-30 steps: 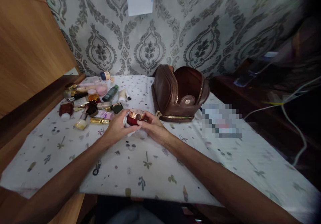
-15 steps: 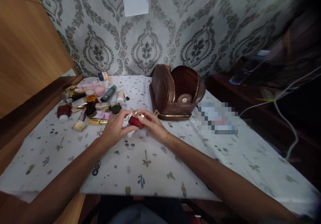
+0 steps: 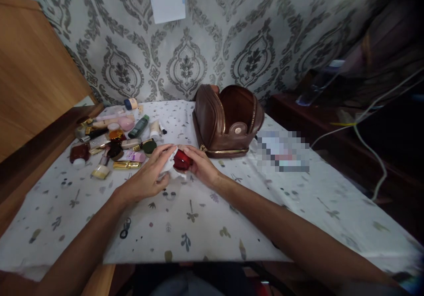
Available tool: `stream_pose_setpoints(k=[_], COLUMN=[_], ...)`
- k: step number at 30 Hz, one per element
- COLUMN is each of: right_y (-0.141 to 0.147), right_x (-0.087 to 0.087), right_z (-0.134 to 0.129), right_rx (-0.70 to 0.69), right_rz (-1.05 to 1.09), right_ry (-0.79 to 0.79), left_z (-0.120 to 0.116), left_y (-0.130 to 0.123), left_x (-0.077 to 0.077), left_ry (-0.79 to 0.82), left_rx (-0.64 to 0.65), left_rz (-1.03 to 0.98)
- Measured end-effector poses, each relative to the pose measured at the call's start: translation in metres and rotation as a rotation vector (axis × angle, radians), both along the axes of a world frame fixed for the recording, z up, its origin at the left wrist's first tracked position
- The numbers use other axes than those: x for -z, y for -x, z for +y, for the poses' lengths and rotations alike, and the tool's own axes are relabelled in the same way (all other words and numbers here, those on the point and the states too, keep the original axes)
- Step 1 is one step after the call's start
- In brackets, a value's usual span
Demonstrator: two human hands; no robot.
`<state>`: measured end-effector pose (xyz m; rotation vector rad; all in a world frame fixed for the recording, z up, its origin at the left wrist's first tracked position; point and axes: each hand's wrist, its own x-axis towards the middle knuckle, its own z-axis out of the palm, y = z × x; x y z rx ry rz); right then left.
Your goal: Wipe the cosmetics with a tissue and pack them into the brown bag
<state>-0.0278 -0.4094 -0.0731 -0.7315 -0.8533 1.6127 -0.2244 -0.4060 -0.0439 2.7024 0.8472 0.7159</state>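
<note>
In the head view, a small red glass bottle (image 3: 182, 160), like a perfume bottle, is between my two hands above the table. My right hand (image 3: 203, 168) grips it from the right side. A crumpled white tissue (image 3: 169, 165) is in my left hand (image 3: 147, 176), its fingers curled over it against the bottle's left side. The bottle's metallic cap, visible earlier, is mostly hidden now. Just beyond my right hand stands a brown leather toiletry bag (image 3: 212, 119), unzipped, with its front flap folded down. A gold tube (image 3: 126, 165) lies left of my left hand.
Several cosmetics crowd the table's left side, among them a green bottle (image 3: 139, 127), a dark red jar (image 3: 79, 153) and a cream tube (image 3: 154, 129). A blurred-out flat item (image 3: 283, 151) lies right of the bag. White cables (image 3: 367, 154) hang at the right edge.
The red bottle has been turned in my hands, so its red body shows more and its cap less. My left hand has shifted the tissue around it. The view has swung slightly right.
</note>
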Motion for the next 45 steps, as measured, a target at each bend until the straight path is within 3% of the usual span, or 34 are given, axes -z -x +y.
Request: stream_pose_setpoints(k=[7, 15, 17, 20, 25, 35, 40, 45], right_y=[0.000, 0.001, 0.001, 0.001, -0.001, -0.005, -0.010, -0.009], right_x=[-0.002, 0.003, 0.004, 0.005, 0.004, 0.003, -0.001, -0.003], right_z=[0.001, 0.000, -0.001, -0.001, 0.000, 0.000, -0.004, -0.005], right_rx=[-0.014, -0.069, -0.100, -0.120, -0.062, -0.161, -0.243, -0.205], right_rz=[-0.049, -0.097, -0.153, -0.205, -0.082, -0.089, -0.164, -0.144], right_ry=[-0.013, -0.032, -0.051, -0.076, -0.040, -0.053, -0.091, -0.082], left_z=[0.002, 0.007, 0.005, 0.001, -0.003, 0.007, 0.007, 0.004], left_y=[0.003, 0.001, -0.002, -0.006, -0.007, -0.005, -0.006, -0.005], left_x=[-0.006, -0.002, 0.000, 0.000, -0.002, 0.003, 0.000, -0.007], left_ry=[-0.083, -0.062, -0.074, -0.021, 0.102, 0.071, 0.202, 0.308], left_rx=[-0.110, -0.512, -0.480, -0.280, -0.095, -0.180, -0.287, -0.360], left_rz=[-0.111, -0.291, -0.309, -0.259, -0.199, -0.315, -0.362, -0.525])
